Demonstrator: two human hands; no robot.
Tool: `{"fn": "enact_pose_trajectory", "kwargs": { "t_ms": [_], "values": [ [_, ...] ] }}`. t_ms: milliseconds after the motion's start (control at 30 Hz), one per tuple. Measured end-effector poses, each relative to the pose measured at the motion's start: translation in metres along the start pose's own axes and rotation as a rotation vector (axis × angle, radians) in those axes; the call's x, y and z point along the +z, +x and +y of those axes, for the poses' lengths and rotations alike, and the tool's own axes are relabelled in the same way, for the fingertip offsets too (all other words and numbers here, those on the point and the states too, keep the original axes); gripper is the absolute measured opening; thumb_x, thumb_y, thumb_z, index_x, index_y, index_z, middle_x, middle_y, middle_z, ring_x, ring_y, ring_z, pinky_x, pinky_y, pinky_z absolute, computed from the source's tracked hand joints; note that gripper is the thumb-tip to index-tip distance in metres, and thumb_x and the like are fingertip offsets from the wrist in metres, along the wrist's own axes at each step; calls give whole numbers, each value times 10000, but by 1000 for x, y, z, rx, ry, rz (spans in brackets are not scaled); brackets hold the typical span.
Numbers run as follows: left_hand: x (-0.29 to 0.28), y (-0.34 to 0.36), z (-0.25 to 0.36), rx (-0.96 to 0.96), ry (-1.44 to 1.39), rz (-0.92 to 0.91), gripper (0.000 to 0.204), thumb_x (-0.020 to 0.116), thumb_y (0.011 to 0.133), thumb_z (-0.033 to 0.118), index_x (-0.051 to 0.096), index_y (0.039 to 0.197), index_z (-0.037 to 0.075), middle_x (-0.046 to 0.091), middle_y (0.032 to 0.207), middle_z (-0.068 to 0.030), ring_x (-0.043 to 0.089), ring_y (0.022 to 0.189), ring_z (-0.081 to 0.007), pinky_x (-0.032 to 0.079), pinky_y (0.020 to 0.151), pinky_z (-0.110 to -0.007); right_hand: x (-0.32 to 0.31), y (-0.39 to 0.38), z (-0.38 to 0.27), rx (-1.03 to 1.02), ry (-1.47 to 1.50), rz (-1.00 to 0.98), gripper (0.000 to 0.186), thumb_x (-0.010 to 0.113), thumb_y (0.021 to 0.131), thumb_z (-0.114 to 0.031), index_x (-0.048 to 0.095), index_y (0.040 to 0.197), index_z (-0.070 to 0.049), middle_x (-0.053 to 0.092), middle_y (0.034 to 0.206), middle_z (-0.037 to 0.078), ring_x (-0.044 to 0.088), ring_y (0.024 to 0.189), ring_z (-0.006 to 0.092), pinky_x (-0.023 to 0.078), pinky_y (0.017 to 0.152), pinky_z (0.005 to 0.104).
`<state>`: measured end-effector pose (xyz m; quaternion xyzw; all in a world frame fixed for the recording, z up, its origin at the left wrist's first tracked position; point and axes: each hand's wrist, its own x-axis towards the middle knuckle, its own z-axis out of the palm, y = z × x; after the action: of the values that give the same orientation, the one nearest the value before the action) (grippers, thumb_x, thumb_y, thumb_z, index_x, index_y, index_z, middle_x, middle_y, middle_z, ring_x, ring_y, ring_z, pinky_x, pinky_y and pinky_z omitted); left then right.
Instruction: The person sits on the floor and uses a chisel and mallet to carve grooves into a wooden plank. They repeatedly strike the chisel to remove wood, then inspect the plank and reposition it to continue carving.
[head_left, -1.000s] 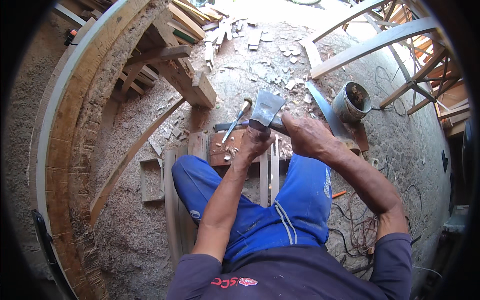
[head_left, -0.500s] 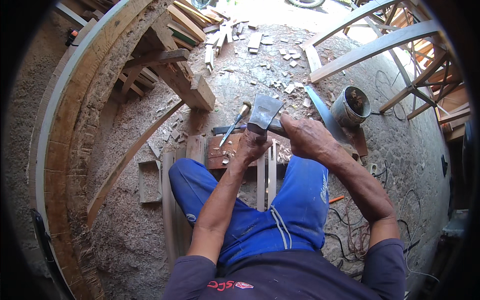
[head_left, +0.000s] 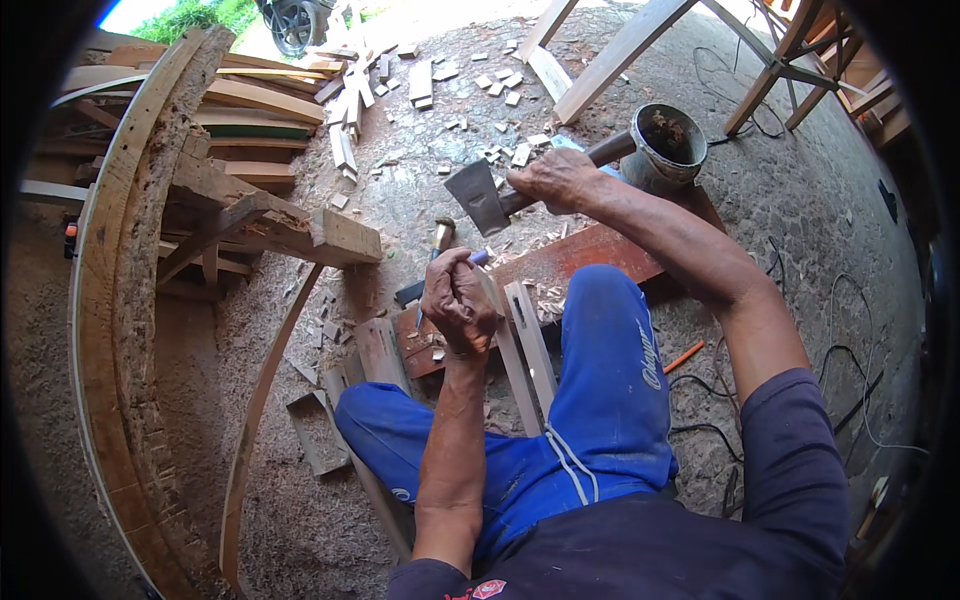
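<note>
My right hand (head_left: 555, 180) grips a hatchet (head_left: 478, 198) close below its steel head, raised over the work area. The dark handle slants up to the right, its end overlapping a bucket. My left hand (head_left: 460, 300) is closed with its fingers curled; what it holds, if anything, is hidden. Behind it, a chisel (head_left: 443, 235) lies partly covered, handle end up and blade tip at the hand's left. A tool with a purple handle (head_left: 479, 257) shows beside the fingers. Slotted wooden slats (head_left: 533, 345) extend between my knees, over a reddish plank (head_left: 580, 258).
A curved timber (head_left: 125, 250) rises at the left on a wooden support (head_left: 345, 238). Offcuts (head_left: 420, 85) and chips litter the ground ahead. A metal bucket (head_left: 668, 150) stands beyond my right arm. Curved wooden frames (head_left: 640, 50) stand far right; cables (head_left: 850, 350) lie at right.
The hatchet has moved away from my left hand, up and to the right side of it. My left hand has curled into a fist. The view has turned to the left.
</note>
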<state>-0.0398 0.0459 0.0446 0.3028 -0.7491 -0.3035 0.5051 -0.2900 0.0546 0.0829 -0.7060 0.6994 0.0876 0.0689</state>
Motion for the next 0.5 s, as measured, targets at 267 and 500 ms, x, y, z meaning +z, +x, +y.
{"fn": "enact_pose_trajectory", "kwargs": {
  "t_ms": [267,500],
  "values": [
    [-3,-3,-2,21,-11,15,131,509,983,-6,636,999,-29,701,968,-175,702,856,-278,561,794,-369,41,22,-58,-83,59,-154,203,585,935,-109,637,1118,-41,748,960,168,750,900,311,603,731,469],
    [-7,-6,8,-28,-69,-86,274,446,1063,161,614,1137,-42,678,1095,-179,669,1003,-270,527,918,-384,75,13,-43,125,264,-36,252,664,875,-114,629,1115,-43,742,968,183,737,951,362,587,773,478]
  ]
}}
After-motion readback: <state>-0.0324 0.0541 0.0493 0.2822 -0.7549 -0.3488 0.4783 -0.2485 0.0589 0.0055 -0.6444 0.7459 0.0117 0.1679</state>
